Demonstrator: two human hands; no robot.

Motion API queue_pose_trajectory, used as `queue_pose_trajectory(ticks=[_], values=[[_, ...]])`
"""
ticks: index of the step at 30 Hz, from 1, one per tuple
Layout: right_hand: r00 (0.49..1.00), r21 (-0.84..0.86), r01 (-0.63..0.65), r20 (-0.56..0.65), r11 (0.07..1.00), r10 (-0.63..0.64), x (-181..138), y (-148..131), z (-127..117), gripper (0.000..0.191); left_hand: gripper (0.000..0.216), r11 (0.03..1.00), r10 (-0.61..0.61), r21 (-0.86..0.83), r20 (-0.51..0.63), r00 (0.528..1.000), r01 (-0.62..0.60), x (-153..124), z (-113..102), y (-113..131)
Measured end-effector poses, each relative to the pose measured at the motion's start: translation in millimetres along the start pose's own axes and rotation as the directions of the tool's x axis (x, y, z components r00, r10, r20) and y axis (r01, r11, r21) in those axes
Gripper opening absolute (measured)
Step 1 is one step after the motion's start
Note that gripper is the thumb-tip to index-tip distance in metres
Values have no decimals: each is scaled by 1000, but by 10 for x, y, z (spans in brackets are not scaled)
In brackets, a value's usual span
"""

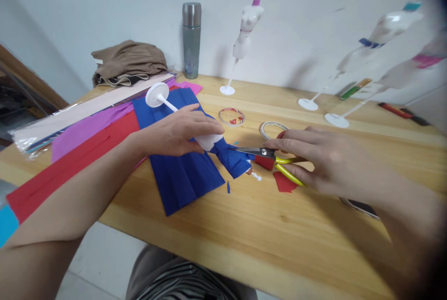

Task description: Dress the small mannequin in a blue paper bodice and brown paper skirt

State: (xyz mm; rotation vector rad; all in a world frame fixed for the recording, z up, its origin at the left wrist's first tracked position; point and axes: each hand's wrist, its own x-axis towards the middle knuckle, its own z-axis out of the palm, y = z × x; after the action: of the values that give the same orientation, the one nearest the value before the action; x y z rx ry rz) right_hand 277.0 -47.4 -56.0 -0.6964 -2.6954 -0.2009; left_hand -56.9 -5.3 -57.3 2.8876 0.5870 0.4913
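My left hand point(178, 130) is wrapped round a small white mannequin point(206, 142), tipped over so its round stand base point(157, 94) points up and left. Blue crepe paper point(233, 159) is wrapped about the mannequin's upper body. In my right hand point(310, 156) are scissors point(291, 172) with yellow handles; my fingers are closed round the loops. The blades reach left to the blue paper on the mannequin and touch or overlap it. Beneath lies a larger blue crepe paper sheet point(188, 179). Red paper scraps point(284, 183) lie under the scissors.
Three mannequins on stands, one point(242, 44) nearest the middle, stand along the wall. A steel flask point(192, 42), folded brown cloth point(131, 63), and red paper point(77, 163) are at the left. Tape rolls point(232, 110) lie mid-table. A phone point(361, 207) is partly hidden under my right arm.
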Motion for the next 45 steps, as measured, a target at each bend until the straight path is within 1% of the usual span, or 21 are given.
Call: queue_pose_trajectory(ticks=[4,11,17,24,28,33,38,45], values=[[1000,19,-4,0,1000,4,-10,13,5,25,39,1000,20,-1,-1,1000,-20,1,11,-7],[999,42,-9,33,999,7,-20,21,8,26,40,1000,-8,-16,3,1000,8,-2,25,-2],[998,54,-20,55,998,17,-30,22,29,30,43,1000,-17,-15,16,1000,18,1,23,13],[999,56,-8,53,998,5,7,12,56,35,42,1000,-23,1,30,999,23,15,26,55],[999,51,25,21,998,-26,12,20,56,32,43,1000,-18,4,33,999,18,18,23,70],[999,43,38,9,998,-39,-19,54,79,30,42,1000,-16,5,40,999,16,27,15,80],[999,53,44,-29,998,-43,-37,76,96,29,40,1000,3,-4,39,999,-2,24,28,73],[1000,54,11,15,998,-12,8,27,27,26,41,999,31,-14,14,999,-31,20,33,70]])
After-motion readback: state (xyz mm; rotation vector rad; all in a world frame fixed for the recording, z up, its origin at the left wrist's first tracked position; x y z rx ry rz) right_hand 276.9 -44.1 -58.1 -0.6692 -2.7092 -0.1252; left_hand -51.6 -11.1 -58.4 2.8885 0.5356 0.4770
